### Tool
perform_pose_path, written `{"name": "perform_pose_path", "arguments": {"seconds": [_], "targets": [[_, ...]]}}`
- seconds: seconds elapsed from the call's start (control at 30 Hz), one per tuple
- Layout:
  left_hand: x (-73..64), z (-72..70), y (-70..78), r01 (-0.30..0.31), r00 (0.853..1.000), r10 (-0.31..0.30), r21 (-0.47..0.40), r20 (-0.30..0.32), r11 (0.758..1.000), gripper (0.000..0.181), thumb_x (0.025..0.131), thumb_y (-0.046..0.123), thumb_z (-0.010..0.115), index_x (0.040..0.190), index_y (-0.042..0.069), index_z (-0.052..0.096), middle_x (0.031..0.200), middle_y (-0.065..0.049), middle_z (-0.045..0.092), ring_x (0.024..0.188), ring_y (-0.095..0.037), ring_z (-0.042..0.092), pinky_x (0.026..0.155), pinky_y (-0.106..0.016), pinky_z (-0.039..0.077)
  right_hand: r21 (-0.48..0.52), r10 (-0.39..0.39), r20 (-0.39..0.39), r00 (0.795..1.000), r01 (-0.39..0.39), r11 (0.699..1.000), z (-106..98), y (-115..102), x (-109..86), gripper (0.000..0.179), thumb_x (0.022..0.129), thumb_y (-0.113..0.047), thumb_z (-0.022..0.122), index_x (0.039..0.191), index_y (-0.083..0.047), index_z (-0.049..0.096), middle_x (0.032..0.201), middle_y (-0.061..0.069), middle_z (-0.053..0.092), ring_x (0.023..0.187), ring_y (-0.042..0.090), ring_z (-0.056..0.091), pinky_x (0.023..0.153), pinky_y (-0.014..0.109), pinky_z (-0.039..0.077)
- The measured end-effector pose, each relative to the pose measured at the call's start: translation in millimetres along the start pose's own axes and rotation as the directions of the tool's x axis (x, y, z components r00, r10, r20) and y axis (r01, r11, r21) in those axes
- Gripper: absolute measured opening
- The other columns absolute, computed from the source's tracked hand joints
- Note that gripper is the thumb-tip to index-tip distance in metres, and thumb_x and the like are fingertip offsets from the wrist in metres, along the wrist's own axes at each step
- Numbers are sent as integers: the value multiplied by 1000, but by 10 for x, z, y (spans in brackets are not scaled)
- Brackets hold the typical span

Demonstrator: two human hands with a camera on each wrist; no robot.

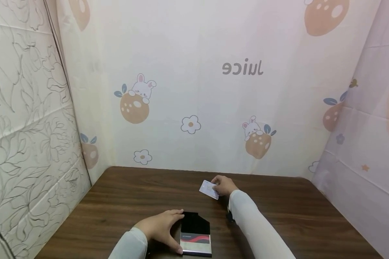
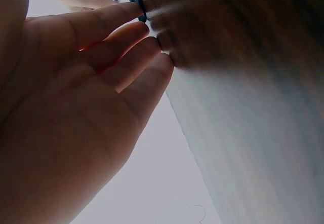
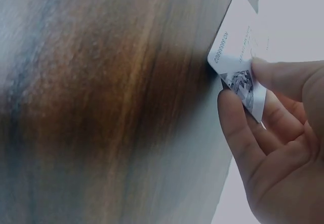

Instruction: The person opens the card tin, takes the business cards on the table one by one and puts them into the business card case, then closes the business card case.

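Note:
A card case [image 1: 195,248] lies on the table with its black lid [image 1: 194,223] folded back. In its base sits a card with a red and dark band. My left hand [image 1: 160,228] spans the case's left side, thumb at the lower left corner and fingertips at the lid's upper left edge. In the left wrist view the fingers [image 2: 136,64] are fairly straight, and only a dark sliver of the lid shows. Farther back, my right hand [image 1: 225,186] pinches a white card [image 1: 209,189] between thumb and fingers. Printed digits and a grey picture mark the card [image 3: 235,46] in the right wrist view.
The dark wooden table [image 1: 133,190] reaches back to a pale curtain [image 1: 188,90] printed with fruit, rabbits and flowers. Patterned fabric also hangs on the left [image 1: 29,108] and right [image 1: 360,144]. A dark band [image 1: 229,215] shows at my right wrist.

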State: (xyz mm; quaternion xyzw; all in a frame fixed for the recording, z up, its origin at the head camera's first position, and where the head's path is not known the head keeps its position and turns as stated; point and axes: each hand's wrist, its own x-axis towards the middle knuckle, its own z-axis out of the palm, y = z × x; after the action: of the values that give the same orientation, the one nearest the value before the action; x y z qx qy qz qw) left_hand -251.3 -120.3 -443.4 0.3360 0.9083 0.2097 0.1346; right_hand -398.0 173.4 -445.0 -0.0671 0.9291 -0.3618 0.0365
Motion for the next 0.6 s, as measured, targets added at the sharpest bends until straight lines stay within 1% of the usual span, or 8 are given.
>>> {"name": "perform_pose_path", "arguments": {"seconds": [0.07,0.13,0.27,0.43,0.6], "targets": [[3,-4,-3,-1,1000,1,1,0,1000,99,72,55,86,148,6,47,159,-7,36,144,-27,33,113,-44,35,-25,-20,5,1000,20,999,-8,18,-2,20,92,-4,65,112,-4,71,91,6,64,71,18,59,59,28,53],[11,-2,-9,-5,1000,5,5,2,1000,99,72,57,85,148,6,47,159,-6,36,144,-26,34,113,-44,35,-46,-25,9,1000,25,999,-18,29,-16,22,94,-5,63,114,-4,73,92,6,65,69,17,59,58,28,52],[25,1,-15,-5,1000,5,1,11,1000,99,72,60,83,149,8,47,159,-5,35,144,-26,34,112,-45,36,-80,-39,3,999,39,996,-50,-9,-74,23,94,-4,62,113,-5,74,94,5,65,73,17,57,63,31,51],[30,-4,-32,-4,1000,4,-2,13,1000,99,72,60,83,149,7,47,159,-5,35,144,-27,33,112,-46,36,-137,-116,1,993,115,984,-84,-111,-144,19,94,-3,62,109,-6,73,93,3,66,80,18,57,72,35,51],[35,-10,-56,-2,1000,2,8,7,1000,100,72,60,83,148,7,47,159,-5,35,144,-26,33,113,-45,36,-160,-169,11,985,169,973,-92,-176,-193,17,96,-5,62,109,-8,72,92,1,66,79,16,56,70,34,51]]}}
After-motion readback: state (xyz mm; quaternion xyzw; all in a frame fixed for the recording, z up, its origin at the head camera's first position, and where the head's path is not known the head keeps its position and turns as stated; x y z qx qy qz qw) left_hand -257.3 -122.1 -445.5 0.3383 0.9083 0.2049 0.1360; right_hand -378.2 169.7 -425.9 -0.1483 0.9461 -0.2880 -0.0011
